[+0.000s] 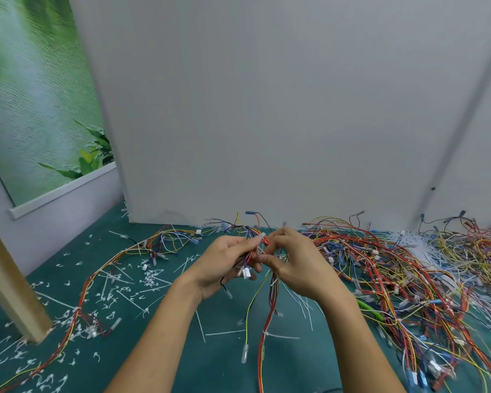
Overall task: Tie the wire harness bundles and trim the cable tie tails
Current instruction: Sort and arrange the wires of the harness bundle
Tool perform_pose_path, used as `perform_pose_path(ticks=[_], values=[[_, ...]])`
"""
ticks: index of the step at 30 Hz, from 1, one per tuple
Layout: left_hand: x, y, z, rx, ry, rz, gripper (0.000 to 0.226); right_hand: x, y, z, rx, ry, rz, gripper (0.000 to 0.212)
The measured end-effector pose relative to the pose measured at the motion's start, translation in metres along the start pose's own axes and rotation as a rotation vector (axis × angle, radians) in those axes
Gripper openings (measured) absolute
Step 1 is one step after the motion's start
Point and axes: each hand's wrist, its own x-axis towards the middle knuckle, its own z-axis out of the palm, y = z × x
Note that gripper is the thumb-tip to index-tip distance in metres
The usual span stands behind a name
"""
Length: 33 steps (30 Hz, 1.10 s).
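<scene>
Gripping a wire harness bundle (270, 310) in the left hand (224, 263) above the green mat (210, 364). Pinching the same bundle with the right hand (295, 268), thumb against forefinger.

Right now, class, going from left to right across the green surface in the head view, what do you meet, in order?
Wooden post → cut cable tie tails → left hand → right hand → heap of wire harnesses.

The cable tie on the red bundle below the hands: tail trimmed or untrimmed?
Untrimmed: from the cable tie on the red bundle, a long white tail juts out sideways.
</scene>
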Motion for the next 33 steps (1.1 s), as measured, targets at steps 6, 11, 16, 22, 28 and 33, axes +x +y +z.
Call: perform_pose_path(ticks=[6,11,16,22,28,33], values=[[-0.005,0.002,-0.007,-0.098,-0.11,-0.08,0.027,-0.004,0.006,-0.011,0.117,-0.068,-0.079,0.014],[-0.009,0.004,-0.001,-0.286,-0.244,-0.093,0.022,-0.005,0.011,-0.015,0.183,-0.05,-0.141,0.014],[-0.009,0.003,0.004,-0.381,-0.248,-0.039,0.017,-0.003,0.01,-0.012,0.141,0.01,-0.234,0.018],[-0.011,0.005,0.002,-0.445,-0.239,0.011,0.016,-0.003,0.006,-0.013,0.231,0.083,-0.2,0.014],[-0.009,0.006,0.001,-0.435,-0.213,0.062,0.027,-0.009,0.008,-0.035,0.387,0.081,-0.074,0.018],[-0.01,0.011,0.008,-0.451,-0.176,0.093,0.035,-0.016,0.009,-0.05,0.37,0.011,-0.079,0.017]])
